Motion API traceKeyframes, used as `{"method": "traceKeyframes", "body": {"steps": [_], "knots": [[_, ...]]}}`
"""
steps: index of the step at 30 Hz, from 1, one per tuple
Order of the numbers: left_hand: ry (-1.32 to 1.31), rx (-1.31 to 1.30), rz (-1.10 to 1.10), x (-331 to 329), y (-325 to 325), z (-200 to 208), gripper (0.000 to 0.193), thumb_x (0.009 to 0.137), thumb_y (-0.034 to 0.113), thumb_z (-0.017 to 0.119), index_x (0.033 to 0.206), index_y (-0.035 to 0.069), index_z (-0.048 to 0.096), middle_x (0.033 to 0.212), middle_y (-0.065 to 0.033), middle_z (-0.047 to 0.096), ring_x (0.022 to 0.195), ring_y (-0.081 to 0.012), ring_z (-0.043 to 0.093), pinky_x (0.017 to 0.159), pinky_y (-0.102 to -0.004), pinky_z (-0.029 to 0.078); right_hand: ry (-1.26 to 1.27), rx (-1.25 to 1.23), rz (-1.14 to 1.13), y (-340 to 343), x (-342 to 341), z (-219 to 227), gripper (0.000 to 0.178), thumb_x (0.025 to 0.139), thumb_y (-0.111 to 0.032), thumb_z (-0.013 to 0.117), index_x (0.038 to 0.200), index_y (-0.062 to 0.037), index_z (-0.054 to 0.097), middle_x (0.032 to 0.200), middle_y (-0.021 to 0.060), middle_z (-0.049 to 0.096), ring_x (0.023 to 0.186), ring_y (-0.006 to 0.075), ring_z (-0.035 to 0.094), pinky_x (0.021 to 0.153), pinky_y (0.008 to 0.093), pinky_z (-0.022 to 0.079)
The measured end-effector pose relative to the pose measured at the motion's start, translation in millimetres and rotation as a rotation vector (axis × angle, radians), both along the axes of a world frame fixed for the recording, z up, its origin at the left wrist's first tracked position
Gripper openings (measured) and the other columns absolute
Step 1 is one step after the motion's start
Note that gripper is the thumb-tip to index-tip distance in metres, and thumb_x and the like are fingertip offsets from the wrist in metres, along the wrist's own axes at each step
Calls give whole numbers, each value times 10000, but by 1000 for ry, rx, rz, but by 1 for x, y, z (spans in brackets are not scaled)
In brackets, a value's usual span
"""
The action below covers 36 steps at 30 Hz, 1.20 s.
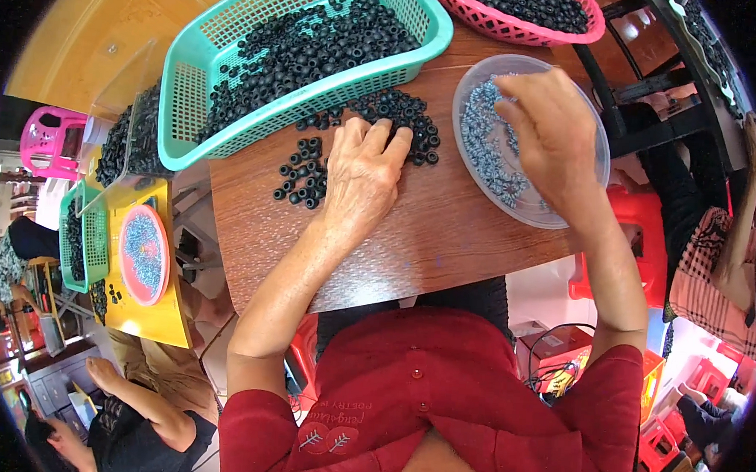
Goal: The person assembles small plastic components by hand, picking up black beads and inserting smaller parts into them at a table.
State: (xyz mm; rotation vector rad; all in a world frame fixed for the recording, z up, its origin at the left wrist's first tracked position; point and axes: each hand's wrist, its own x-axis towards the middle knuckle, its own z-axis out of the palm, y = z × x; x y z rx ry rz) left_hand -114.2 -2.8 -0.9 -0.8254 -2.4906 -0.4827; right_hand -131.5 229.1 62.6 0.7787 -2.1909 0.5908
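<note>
On the brown table (pixel 266 247), my left hand (pixel 364 171) reaches into a loose pile of small black ring-like plastic parts (pixel 422 123). Its fingers are bent but apart, with the tips down among the parts; its thumb is not clearly visible. To its right, my right hand (pixel 558 143) hangs over a round translucent tub (pixel 558 218). Small blue-grey pieces (pixel 482 130) cover much of the tub's bottom. This hand's fingers are curled in, and whatever lies between them is hidden. More black parts (pixel 304 172) lie scattered left of my left wrist.
A turquoise basket (pixel 295 103) of black parts stands at the table's far side, with a pink basket (pixel 525 30) of them behind. At left, a yellow table (pixel 147 314) holds a pink-rimmed tray (pixel 165 259). Co-workers sit on both sides; red stools (pixel 634 249) stand at right.
</note>
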Motion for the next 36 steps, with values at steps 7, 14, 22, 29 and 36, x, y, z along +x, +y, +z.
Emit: {"method": "traceKeyframes", "body": {"steps": [7,14,22,29,36], "knots": [[30,-50,-22,-11,18,-5,319,693,19,705,1008,21,654,842,-103,556,796,-276,504,710,-373,446,-128,-55,58,-3,29,-13,208,691,51,685,887,5,635,799,124,625,724,291,561,596,374,461],[25,-91,0,-13,13,-10,218,684,26,711,878,27,610,784,-89,511,759,-266,499,676,-375,437,-194,-131,93,2,47,-26,223,685,79,690,895,19,643,804,124,638,700,279,563,592,354,450],[-678,846,18,27,-1,3,199,819,113,716,953,0,622,839,-38,613,743,-150,569,657,-274,448,-316,-211,88,-17,75,-41,201,729,42,703,923,18,657,814,122,648,702,266,565,621,358,439],[-1254,1581,-163,62,-2,8,195,890,115,659,1020,-27,626,853,-64,657,739,-112,596,680,-224,473,-389,-504,179,-63,78,-46,205,708,16,697,910,6,660,797,119,634,715,280,569,617,366,453],[-1267,1709,-170,71,-1,7,218,887,68,644,1073,-38,606,860,-81,659,704,-127,604,651,-234,487,-323,-447,146,-73,84,-52,191,703,13,686,890,-22,670,786,98,604,705,272,548,613,364,451]]}}
